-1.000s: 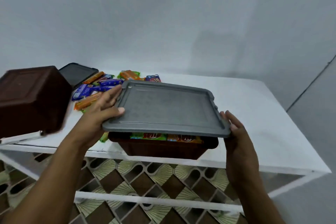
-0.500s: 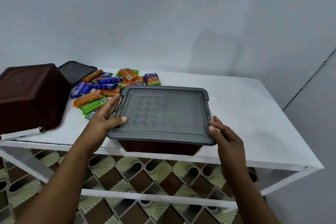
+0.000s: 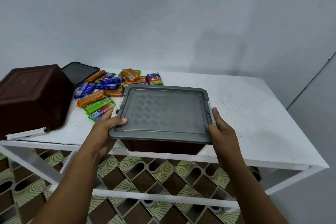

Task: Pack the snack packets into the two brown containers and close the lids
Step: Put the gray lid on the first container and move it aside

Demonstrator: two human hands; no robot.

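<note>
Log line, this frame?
grey lid: on brown container; left hand: grips lid corner; right hand: at lid edge; snack packets: loose on table

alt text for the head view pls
A left hand and right hand hold a grey lid on a brown container at the front of a white table. Loose snack packets, an overturned second container and a dark lid lie at back left.

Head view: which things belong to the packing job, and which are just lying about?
Job: grey lid, brown container under it, loose snack packets, second brown container, dark lid.
Just there: white table, patterned floor.
</note>
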